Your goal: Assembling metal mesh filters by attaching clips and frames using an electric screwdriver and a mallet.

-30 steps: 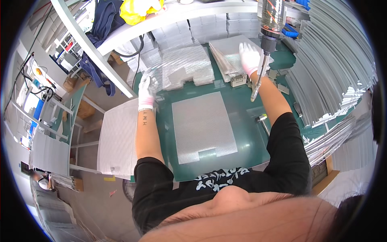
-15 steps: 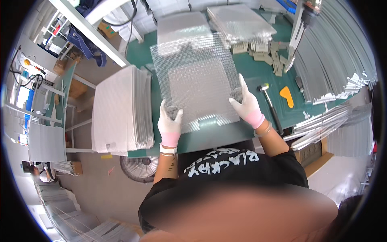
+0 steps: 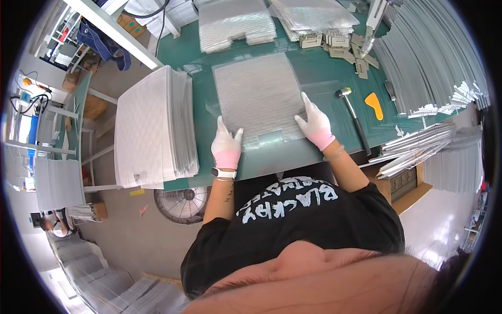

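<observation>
Left hand (image 3: 227, 142), right hand (image 3: 317, 126) flanking mesh sheet (image 3: 259, 97).

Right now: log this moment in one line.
mesh sheet: on green tabletop; left hand: at sheet's near-left corner; right hand: at near-right corner

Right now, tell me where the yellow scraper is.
In the head view, the yellow scraper lies toward the right on the green table, just right of the hammer.

Mesh sheet (image 3: 257, 91), rough-textured, metallic in look; tabletop (image 3: 285, 158), smooth, glossy; gloves (image 3: 316, 124), matt cloth; scraper (image 3: 374, 107), smooth plastic; hammer shaft (image 3: 351, 108), shiny metal.
</observation>
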Tool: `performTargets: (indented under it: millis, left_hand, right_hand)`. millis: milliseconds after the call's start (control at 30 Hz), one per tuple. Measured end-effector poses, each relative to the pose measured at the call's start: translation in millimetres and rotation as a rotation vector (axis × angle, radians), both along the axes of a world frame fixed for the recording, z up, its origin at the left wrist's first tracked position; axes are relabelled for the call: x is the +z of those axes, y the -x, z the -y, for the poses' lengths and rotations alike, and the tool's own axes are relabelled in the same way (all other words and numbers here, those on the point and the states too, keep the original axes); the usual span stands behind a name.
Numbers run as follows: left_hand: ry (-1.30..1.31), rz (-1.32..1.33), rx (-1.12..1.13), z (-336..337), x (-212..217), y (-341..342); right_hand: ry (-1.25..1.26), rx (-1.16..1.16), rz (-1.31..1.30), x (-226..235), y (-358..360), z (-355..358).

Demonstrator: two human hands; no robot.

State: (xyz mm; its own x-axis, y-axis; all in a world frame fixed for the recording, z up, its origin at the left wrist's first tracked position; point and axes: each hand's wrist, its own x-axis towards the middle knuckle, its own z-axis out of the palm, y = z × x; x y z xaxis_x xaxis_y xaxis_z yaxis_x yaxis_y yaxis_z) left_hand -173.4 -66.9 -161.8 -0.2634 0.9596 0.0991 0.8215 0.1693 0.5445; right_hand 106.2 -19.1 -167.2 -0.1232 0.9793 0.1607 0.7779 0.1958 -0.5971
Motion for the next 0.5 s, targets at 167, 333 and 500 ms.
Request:
performTargets:
  millis: [167,333,500]
  left_hand:
    - [0.051,-0.018,0.009,-1.6,0.3,-0.2]
    - [0.03,-0.004,-0.017,-5.3,-6.0,4.1]
    - [0.081,0.044,-0.011,-12.3,2.5,4.9]
  right_hand:
    - [-0.023,0.023,0.078,-5.0,-1.5,1.0]
    - [0.006,0.043,0.097,-5.1,-1.5,-0.8]
    - [0.085,0.039,0.148,7.8,-0.8,-5.3]
